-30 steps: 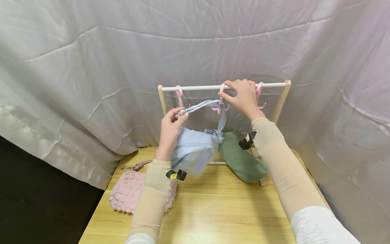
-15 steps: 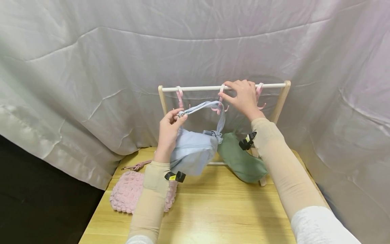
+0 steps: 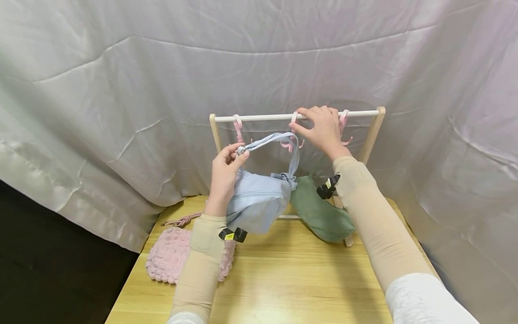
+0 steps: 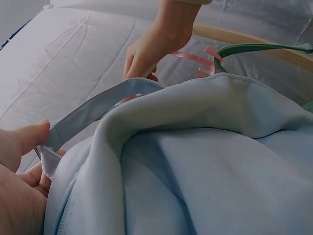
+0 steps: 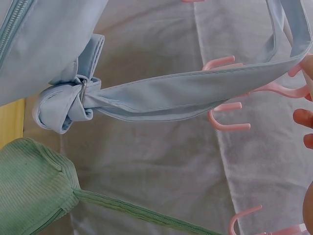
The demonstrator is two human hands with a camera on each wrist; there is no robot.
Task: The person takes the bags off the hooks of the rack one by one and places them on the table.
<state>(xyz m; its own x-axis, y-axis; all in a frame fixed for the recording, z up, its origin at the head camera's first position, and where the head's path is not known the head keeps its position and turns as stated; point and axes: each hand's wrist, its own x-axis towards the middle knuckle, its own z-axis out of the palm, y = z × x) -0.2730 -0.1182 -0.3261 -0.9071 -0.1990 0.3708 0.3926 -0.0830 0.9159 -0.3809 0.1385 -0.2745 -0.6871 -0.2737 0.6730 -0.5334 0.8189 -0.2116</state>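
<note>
My left hand (image 3: 224, 175) pinches the strap (image 3: 263, 143) of a light blue bag (image 3: 255, 200) at its left end, beside a knot. The bag hangs tilted above the table, its zipper showing. The strap loops up to the middle pink hook (image 3: 294, 128); in the right wrist view the strap (image 5: 161, 95) crosses in front of that hook's prongs (image 5: 230, 127). My right hand (image 3: 323, 128) grips this hook near the white rail (image 3: 263, 117), with thumb and index finger on either side of it. A green bag (image 3: 321, 213) hangs by its strap (image 4: 259, 47) from the right pink hook (image 3: 345, 128).
Another pink hook (image 3: 238, 128) hangs at the rail's left. A bumpy pink bag (image 3: 170, 256) with a knotted strap (image 3: 182, 220) lies at the left of the wooden table (image 3: 283, 274), partly behind my left forearm. Grey curtains (image 3: 259, 72) stand behind the rack's wooden frame (image 3: 371, 135).
My left hand has shifted slightly left, still holding the blue strap. My right hand stays at the middle hook, and the bags have hardly moved.
</note>
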